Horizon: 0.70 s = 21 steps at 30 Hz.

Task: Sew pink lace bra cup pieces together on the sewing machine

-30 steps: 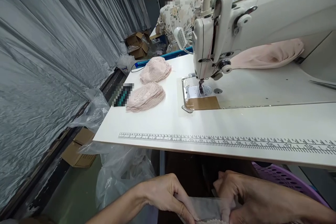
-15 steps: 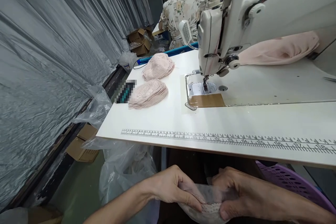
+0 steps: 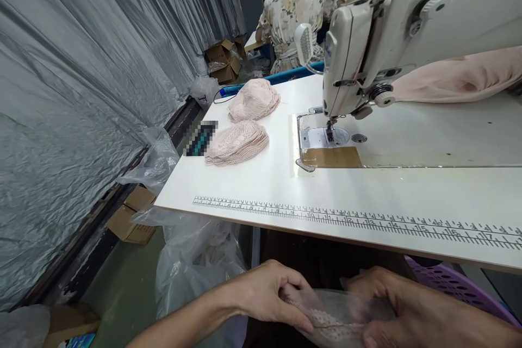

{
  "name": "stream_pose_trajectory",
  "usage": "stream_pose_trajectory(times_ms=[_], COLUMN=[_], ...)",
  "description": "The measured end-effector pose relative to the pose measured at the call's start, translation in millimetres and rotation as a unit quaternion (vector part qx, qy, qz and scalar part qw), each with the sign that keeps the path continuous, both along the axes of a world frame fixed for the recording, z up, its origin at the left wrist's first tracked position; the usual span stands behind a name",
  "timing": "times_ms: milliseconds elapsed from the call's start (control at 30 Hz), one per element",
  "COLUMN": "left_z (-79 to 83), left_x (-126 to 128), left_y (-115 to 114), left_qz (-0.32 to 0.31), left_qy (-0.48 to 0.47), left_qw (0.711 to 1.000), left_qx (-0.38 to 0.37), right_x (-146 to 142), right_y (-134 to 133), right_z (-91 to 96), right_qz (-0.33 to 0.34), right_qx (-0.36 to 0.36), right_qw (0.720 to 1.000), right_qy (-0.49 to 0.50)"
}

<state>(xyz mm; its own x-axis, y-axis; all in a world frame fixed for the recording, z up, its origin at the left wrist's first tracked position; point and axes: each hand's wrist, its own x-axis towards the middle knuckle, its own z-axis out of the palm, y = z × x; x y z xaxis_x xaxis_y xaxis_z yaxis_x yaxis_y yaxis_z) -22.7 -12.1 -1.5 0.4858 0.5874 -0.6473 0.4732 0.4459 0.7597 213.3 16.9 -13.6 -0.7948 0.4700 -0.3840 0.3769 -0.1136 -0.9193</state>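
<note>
Below the table's front edge, my left hand [image 3: 277,296] pinches one side of a sheer pale pink piece of fabric [image 3: 330,310] with a dotted lace-like band. On its other side my right hand [image 3: 387,304] grips the same piece, thumb on top, partly cut off by the lower edge of the view. The fabric hangs between the two hands, over a dark area. Two stacks of pink lace cups, a nearer stack [image 3: 238,142] and a farther stack [image 3: 255,99], lie on the white table [image 3: 261,187], out of reach of both hands.
A white sewing machine [image 3: 354,60] stands on the table, with pink fabric [image 3: 457,79] under its arm. A printed ruler [image 3: 350,218] runs along the front edge. Plastic bags [image 3: 199,261] hang at the left, a purple basket [image 3: 460,288] sits lower right. A person [image 3: 291,16] is beyond.
My right hand has shifted to the right, and the fabric is drawn out wider between my hands. The camera view has turned slightly, so the table and machine appear shifted.
</note>
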Motion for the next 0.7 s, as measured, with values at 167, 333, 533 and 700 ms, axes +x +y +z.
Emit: stream_pose_trajectory(times_ms=[167,333,533,700], left_z=[0.4,-1.2,0.5,0.7], left_x=[4,0,7,7], left_y=[-7,-14,-21,-23], left_qz=[0.032,0.061,0.119,0.109], left_qy=[-0.043,-0.058,-0.043,-0.032], left_qw=[0.998,0.994,0.989,0.985], left_qx=[0.023,0.065,0.074,0.132], right_x=[-8,-4,3,2], right_y=[-10,-14,-17,-22], right_z=[-5.3,-10.3,-20.4,-23.2], right_qz=[-0.022,-0.035,-0.020,-0.029], right_qx=[0.021,0.018,0.064,0.100], right_qw=[0.999,0.999,0.998,0.993], right_qy=[-0.010,-0.007,-0.003,-0.063])
